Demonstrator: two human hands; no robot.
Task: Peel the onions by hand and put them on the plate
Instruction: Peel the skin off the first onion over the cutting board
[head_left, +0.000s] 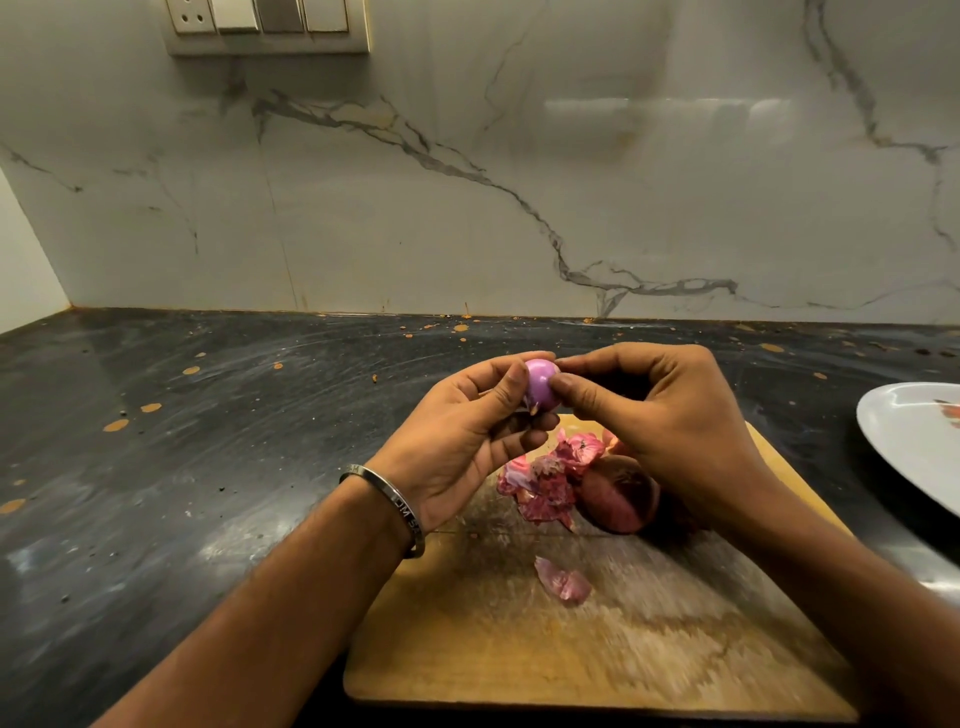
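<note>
A small, shiny purple peeled onion (542, 387) is held up above the far edge of the wooden cutting board (597, 634). My left hand (467, 441) grips it from the left and below. My right hand (660, 415) pinches it from the right with thumb and fingertips. On the board under my right hand lies an unpeeled dark red onion (618, 493), next to a pile of pink onion skins (545, 480). One loose skin piece (563, 582) lies nearer me. The white plate (904, 441) sits at the right edge, cut off by the frame.
The board lies on a dark stone counter (208, 441) speckled with orange spots. A marble wall (467, 182) rises behind, with a switch panel (265, 23) at top left. A metal bangle (395, 504) circles my left wrist.
</note>
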